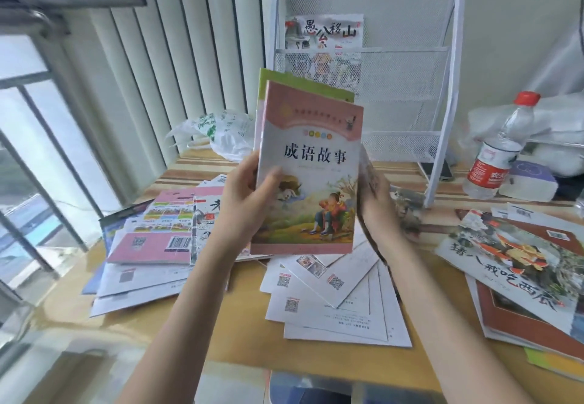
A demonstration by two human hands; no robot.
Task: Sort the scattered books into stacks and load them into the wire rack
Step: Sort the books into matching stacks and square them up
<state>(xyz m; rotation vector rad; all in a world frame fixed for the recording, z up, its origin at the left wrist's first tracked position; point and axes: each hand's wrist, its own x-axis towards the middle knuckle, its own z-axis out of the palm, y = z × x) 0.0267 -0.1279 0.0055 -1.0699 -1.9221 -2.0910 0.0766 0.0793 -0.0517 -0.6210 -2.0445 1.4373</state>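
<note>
Head view: I see left hand [243,201] and right hand [377,201] clasping a small stack of books [308,179] by its side edges, upright, rack [442,94] beyond. Thin, glossy, floppy covers; likely to slide apart, so I'd squeeze both edges low.

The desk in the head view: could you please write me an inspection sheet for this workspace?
Surface: wooden desk, largely covered.
Job's things: pink book held upright with a green book behind it; scattered books lying flat; white wire rack at the back, one picture book in its middle pocket.
Clutter: water bottle, plastic bag.
Grippers: left hand and right hand grip the held books' edges.
Cables: nothing seen.
Surroundings: window at left, radiator behind.
</note>
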